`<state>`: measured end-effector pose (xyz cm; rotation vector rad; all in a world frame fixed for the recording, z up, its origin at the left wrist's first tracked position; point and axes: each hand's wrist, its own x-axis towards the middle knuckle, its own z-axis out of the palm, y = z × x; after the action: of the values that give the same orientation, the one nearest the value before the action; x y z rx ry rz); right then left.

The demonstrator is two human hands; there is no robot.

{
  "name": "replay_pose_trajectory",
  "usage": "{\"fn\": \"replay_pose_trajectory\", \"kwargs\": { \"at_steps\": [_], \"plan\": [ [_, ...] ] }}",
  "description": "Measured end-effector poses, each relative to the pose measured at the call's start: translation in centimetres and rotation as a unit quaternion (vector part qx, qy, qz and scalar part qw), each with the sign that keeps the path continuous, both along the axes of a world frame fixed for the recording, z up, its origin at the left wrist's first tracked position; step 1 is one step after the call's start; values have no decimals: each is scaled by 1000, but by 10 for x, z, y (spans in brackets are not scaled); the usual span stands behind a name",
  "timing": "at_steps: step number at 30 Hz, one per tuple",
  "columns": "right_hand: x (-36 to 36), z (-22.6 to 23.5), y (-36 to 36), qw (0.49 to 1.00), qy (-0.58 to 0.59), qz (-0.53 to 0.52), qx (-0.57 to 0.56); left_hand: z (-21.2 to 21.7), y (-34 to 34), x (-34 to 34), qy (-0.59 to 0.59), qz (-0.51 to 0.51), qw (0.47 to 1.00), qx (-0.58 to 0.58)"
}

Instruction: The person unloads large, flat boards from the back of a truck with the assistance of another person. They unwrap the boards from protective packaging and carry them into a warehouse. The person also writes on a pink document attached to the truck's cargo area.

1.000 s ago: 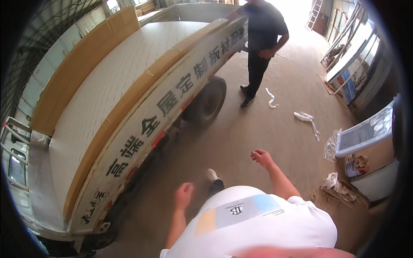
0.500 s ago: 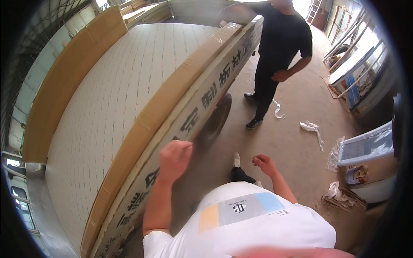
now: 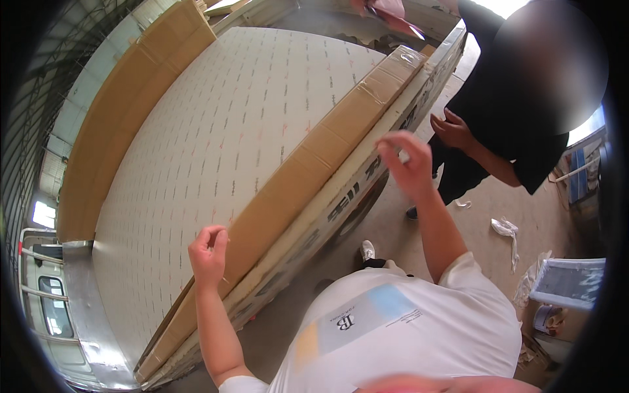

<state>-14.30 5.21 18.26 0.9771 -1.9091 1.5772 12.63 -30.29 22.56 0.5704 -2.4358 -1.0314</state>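
Observation:
A large stack of white sheet panels, printed with rows of small dashes, lies in a truck bed. A brown cardboard strip covers its near edge, just inside the truck's side board. My left hand is above this strip toward the left, fingers curled in, with nothing seen in them. Above the side board farther right, my right hand is raised and slightly blurred. Its fingers are bent, with a gap between thumb and fingers, and no held thing shows.
A person in black stands close beyond my right hand, a hand near the side board. A pinkish thing at the top edge is unclear. More cardboard lines the far side. White scraps and a framed panel are at right.
My right hand has risen from beside my body to above the side board. My left hand has moved left over the cardboard. The person in black has come closer and leans in.

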Motion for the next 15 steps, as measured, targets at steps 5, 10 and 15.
{"fn": "replay_pose_trajectory", "kwargs": {
  "at_steps": [5,10,15],
  "plan": [
    [-97,37,-17,941,166,-291,51,-14,-6,-8,-66,-3,996,59],
    [-106,28,-19,949,108,-272,121,-10,-1,-12,-72,-20,996,55],
    [-84,16,-17,956,69,-182,220,-6,0,-23,-107,-66,992,30]
  ]
}}
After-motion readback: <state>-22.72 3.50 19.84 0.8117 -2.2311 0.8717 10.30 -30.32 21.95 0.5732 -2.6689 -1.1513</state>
